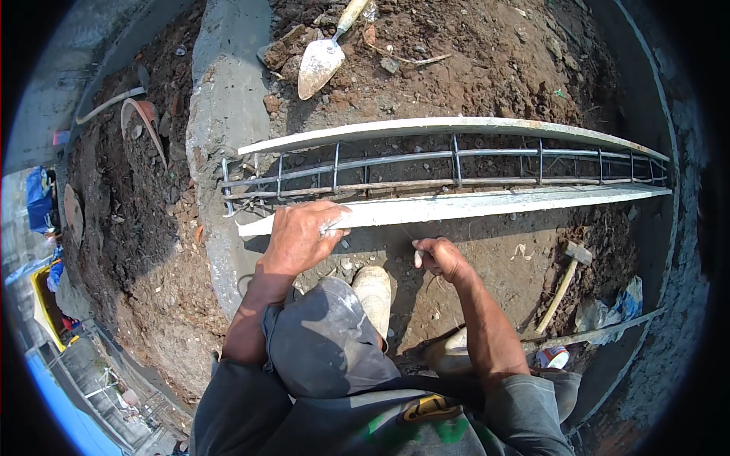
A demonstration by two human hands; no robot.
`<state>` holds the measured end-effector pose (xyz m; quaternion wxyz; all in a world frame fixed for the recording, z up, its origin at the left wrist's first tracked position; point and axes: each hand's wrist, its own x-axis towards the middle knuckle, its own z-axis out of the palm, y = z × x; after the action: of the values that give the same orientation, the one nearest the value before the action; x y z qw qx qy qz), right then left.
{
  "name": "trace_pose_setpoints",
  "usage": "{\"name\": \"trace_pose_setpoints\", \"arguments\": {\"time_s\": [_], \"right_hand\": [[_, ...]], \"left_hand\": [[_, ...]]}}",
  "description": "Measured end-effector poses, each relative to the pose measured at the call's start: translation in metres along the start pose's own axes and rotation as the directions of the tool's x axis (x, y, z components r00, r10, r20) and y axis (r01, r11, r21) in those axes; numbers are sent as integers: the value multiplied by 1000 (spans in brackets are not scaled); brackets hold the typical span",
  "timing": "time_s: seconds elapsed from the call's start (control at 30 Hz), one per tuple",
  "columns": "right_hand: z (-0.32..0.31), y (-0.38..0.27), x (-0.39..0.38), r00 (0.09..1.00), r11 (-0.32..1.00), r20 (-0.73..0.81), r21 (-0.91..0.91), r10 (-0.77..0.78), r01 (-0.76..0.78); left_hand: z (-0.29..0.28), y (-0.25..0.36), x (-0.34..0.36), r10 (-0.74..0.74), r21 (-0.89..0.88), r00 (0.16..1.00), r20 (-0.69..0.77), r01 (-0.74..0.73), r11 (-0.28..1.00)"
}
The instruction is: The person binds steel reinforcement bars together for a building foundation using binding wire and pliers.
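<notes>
Two long pale boards stand on edge across the trench, the far board (pixel 456 125) and the near board (pixel 471 207). Between them lies a cage of steel reinforcing bars (pixel 395 161) with square wire ties. My left hand (pixel 300 235) is closed over the top edge of the near board, close to its left end; whitish dust coats the fingers. On the near side of the same board, apart from it, my right hand (pixel 439 258) is closed with thumb and forefinger together. A faint thin line shows by its fingertips, but what they hold is too small to make out.
A concrete strip (pixel 232 76) runs along the left, with dug soil (pixel 144 228) beyond it. A trowel (pixel 321 64) lies on soil at the top. At right are a hammer (pixel 564 281), a plastic bag (pixel 612 308), a pole (pixel 608 330) and a can (pixel 553 357).
</notes>
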<state>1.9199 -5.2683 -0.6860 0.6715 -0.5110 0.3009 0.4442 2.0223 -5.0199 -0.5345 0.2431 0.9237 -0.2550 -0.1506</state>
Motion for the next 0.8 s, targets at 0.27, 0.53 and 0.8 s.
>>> {"name": "trace_pose_setpoints", "arguments": {"time_s": [0.27, 0.53, 0.8], "right_hand": [[-9, 9, -2, 993, 997, 107, 43, 53, -58], [-11, 19, 3, 997, 991, -8, -110, 72, -73], [0, 9, 22, 967, 942, -149, -297, -208, 157]], "left_hand": [[4, -8, 5, -10, -11, 997, 72, 10, 1000], [4, -13, 8, -1, -31, 999, 47, 2, 1000], [7, -15, 12, -4, -62, 1000, 16, 5, 998]]}}
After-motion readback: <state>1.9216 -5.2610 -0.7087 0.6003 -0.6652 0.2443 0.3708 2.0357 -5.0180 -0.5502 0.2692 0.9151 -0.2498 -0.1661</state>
